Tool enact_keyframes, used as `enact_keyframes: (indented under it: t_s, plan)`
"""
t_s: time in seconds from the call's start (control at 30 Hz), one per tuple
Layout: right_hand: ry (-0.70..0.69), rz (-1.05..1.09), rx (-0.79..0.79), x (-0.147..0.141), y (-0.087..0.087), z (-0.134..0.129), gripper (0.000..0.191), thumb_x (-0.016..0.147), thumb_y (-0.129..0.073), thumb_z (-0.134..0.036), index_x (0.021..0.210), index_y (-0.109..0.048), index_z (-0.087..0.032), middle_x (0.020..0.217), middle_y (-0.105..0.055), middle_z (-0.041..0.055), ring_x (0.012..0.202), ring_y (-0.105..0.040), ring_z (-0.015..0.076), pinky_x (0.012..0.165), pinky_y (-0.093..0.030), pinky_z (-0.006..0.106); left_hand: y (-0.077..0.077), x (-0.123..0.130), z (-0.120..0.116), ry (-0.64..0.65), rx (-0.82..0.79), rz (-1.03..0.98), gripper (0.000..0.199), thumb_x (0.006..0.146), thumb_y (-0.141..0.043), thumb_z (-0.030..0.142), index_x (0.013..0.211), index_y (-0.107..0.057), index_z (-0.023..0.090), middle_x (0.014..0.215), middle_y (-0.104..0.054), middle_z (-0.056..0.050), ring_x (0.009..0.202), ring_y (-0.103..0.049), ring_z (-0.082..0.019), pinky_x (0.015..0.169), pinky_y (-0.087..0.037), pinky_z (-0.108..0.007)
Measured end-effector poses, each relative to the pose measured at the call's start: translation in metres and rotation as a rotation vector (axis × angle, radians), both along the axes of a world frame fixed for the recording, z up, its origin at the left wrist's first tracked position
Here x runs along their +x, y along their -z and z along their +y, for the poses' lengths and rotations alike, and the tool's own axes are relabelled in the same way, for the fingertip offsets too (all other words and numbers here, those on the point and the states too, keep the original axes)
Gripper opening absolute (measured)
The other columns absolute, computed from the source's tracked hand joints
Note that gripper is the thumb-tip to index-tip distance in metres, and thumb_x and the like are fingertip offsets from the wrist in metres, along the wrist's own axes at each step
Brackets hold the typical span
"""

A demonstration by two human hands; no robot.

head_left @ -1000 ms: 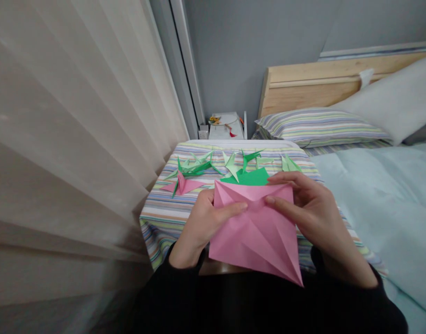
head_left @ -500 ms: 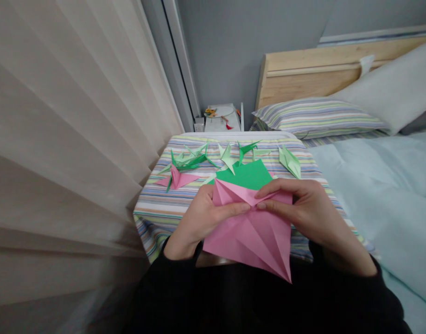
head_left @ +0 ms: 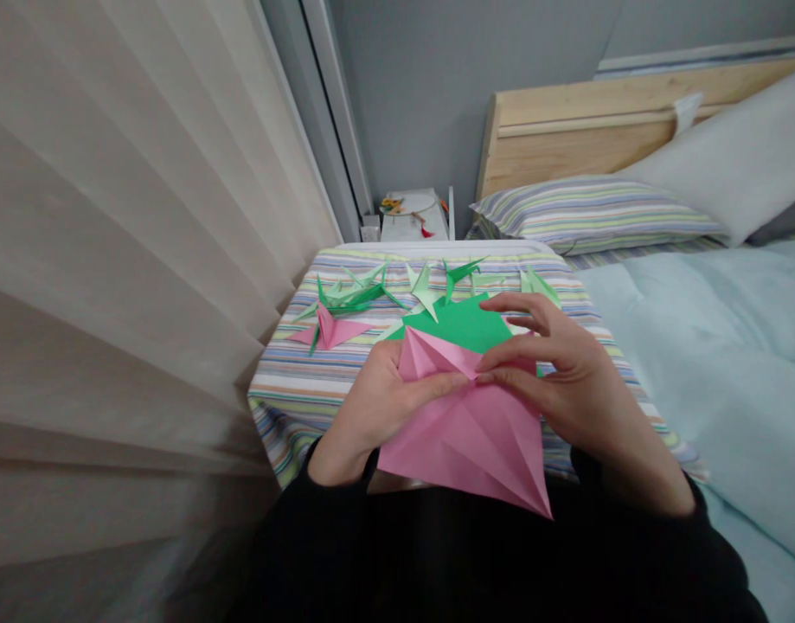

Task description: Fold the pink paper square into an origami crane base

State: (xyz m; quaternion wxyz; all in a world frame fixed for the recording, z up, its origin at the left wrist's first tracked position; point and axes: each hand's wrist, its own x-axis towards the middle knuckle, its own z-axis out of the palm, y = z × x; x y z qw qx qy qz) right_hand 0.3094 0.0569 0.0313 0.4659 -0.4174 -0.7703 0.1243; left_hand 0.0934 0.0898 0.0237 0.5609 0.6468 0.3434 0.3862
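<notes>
The right hand (head_left: 566, 381) has spread its upper fingers off the top edge of the creased pink origami sheet (head_left: 462, 441), its thumb still grasping that sheet with the left hand (head_left: 384, 407), above the striped cloth (head_left: 293, 407), the green square sheet (head_left: 455, 322) touching the top edge, paper cranes (head_left: 351, 298) beyond.

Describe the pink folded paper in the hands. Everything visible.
The pink origami paper is a thin matte sheet, partly folded, scored with diagonal creases that run toward a sharp point at its near end. Its far part is pinched into a small folded peak. The left hand and right hand grip it there, thumbs across its upper face. It tilts, its far edge overlapping a bright green paper sheet in view; whether they touch cannot be told.
</notes>
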Motion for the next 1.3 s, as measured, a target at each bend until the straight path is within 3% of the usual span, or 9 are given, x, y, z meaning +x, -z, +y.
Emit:
enact_keyframes:
  t_s: [0.07, 0.17, 0.2, 0.3, 0.4, 0.77, 1.3]
  plan:
    - [-0.014, -0.031, 0.023, 0.001, -0.001, 0.0, 0.018, 0.091, -0.073, -0.012, 0.081, -0.08, -0.024, 0.125, -0.07, 0.0085, 0.122, -0.066, 0.0275, 0.101, -0.053, 0.047, 0.001, -0.001, 0.002, -0.069, 0.165, -0.005, 0.053, 0.078, -0.09, 0.035, 0.126, -0.072, 0.02, 0.12, -0.078, -0.009, 0.111, -0.074, -0.029, 0.101, -0.058, -0.045]
    - [-0.047, -0.07, 0.019, 0.003, -0.003, -0.001, 0.017, 0.092, -0.072, -0.012, 0.082, -0.079, -0.024, 0.116, -0.073, 0.0064, 0.111, -0.071, 0.024, 0.097, -0.055, 0.043, 0.0, -0.004, 0.003, -0.176, 0.543, 0.002, 0.077, 0.076, -0.092, 0.032, 0.145, -0.058, 0.031, 0.145, -0.063, -0.011, 0.131, -0.063, -0.03, 0.106, -0.056, -0.047]
    - [-0.058, -0.083, 0.013, 0.004, -0.004, -0.002, 0.018, 0.092, -0.072, -0.012, 0.082, -0.079, -0.024, 0.115, -0.073, 0.006, 0.11, -0.071, 0.0233, 0.096, -0.055, 0.041, -0.002, -0.006, 0.003, -0.198, 0.665, 0.055, 0.069, 0.079, -0.09, 0.03, 0.142, -0.06, 0.032, 0.153, -0.056, -0.011, 0.138, -0.058, -0.03, 0.108, -0.055, -0.048]
    - [-0.087, -0.126, 0.001, 0.005, -0.005, -0.004, 0.02, 0.093, -0.07, -0.01, 0.081, -0.079, -0.024, 0.113, -0.074, 0.0059, 0.108, -0.072, 0.0221, 0.094, -0.056, 0.038, -0.009, -0.011, 0.0, -0.176, 0.979, 0.304, 0.025, 0.085, -0.084, 0.021, 0.108, -0.079, 0.029, 0.16, -0.049, -0.008, 0.149, -0.046, -0.033, 0.12, -0.042, -0.057]
    - [-0.112, -0.156, 0.007, 0.004, -0.006, -0.006, 0.02, 0.093, -0.07, -0.009, 0.081, -0.079, -0.023, 0.112, -0.074, 0.0065, 0.106, -0.071, 0.0221, 0.092, -0.055, 0.037, -0.015, -0.013, -0.002, -0.134, 1.165, 0.403, 0.015, 0.086, -0.082, 0.017, 0.093, -0.082, 0.031, 0.151, -0.058, -0.005, 0.149, -0.043, -0.034, 0.122, -0.036, -0.062]
    - [-0.179, -0.143, -0.036, 0.0, -0.01, -0.007, 0.023, 0.094, -0.068, -0.01, 0.081, -0.078, -0.026, 0.102, -0.074, 0.0028, 0.099, -0.07, 0.0195, 0.089, -0.055, 0.037, -0.012, -0.01, -0.002, -0.087, 1.242, 0.384, 0.014, 0.092, -0.074, 0.017, 0.087, -0.08, 0.029, 0.124, -0.073, -0.005, 0.128, -0.056, -0.029, 0.109, -0.048, -0.053]
    - [-0.2, -0.188, -0.019, -0.001, -0.01, -0.008, 0.019, 0.095, -0.069, -0.012, 0.084, -0.076, -0.026, 0.103, -0.075, 0.0024, 0.101, -0.068, 0.0217, 0.094, -0.046, 0.042, -0.015, -0.006, -0.006, -0.01, 1.117, 0.316, 0.016, 0.095, -0.07, 0.012, 0.083, -0.073, 0.022, 0.109, -0.073, -0.005, 0.11, -0.064, -0.022, 0.098, -0.054, -0.04]
